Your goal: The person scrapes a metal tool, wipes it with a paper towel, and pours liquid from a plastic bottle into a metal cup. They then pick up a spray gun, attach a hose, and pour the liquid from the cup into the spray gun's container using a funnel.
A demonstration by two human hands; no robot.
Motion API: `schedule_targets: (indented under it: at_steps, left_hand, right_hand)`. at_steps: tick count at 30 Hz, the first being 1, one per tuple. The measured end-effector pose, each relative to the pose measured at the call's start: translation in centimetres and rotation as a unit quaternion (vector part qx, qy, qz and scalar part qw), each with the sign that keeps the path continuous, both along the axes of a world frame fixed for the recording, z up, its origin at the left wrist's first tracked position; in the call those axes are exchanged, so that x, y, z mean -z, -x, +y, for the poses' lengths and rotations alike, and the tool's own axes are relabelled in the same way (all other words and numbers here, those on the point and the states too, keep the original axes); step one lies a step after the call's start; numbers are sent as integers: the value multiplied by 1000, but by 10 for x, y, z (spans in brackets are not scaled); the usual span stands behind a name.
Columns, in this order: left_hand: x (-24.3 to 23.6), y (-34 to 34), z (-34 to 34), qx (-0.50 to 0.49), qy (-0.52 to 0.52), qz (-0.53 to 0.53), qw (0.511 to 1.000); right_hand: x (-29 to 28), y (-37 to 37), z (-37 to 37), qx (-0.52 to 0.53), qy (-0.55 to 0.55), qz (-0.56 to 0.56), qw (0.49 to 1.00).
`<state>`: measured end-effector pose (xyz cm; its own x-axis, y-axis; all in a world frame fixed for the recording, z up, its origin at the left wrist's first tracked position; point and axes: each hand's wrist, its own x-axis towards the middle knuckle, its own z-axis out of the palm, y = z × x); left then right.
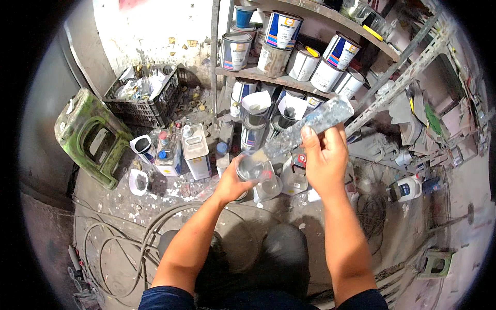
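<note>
My left hand (234, 181) is closed round a small clear plastic cup (249, 168), held in front of me above the floor. A long, see-through, crinkled plastic sleeve (323, 118) lies in my right hand (325, 160), thumb on top and fingers wrapped round it. The sleeve slants from upper right down to the cup's rim; whether the two touch I cannot tell. What is inside the sleeve is unclear. Below the hands stand a clear plastic container (267, 189) and a whitish jug (294, 178) with a red cap.
Paint cans (284, 30) crowd the metal shelf (281, 80) ahead. A rectangular metal can (195, 150) and bottles stand left of it. Farther left are a green stool (72, 121) and a black crate (165, 103) of rubbish. Hoses (144, 243) coil on the floor.
</note>
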<state>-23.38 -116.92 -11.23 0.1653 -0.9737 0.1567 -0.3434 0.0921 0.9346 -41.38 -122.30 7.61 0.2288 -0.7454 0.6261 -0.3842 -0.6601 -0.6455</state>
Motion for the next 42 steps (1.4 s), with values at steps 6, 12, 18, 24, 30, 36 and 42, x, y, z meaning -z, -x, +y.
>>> schedule_targets:
  at_steps: [6,12,18,24,30,36,42]
  left_hand:
    - [9,0,-5,24,17,26,999]
    - [6,0,-2,-4,5,-1,1000]
    - [5,3,-3,9,-5,11,1000]
    - [3,2,-3,2,9,55,998]
    - [7,1,-5,-8,33,54,998]
    - [9,4,-5,-3,20,86,996]
    - [-1,6,-4,20,-8,100,995]
  right_hand:
    - [28,5,12,24,-15,39,999]
    - [1,4,1,14,2,-3,1000]
    - [37,9,8,32,-21,14,999]
    - [8,19,2,-1,-105,-166,981]
    - [-9,40,0,41,-128,-199,971]
    - [-12,48,-3,35,-117,-218,968]
    - [-8,54,-5,35,-118,-218,968]
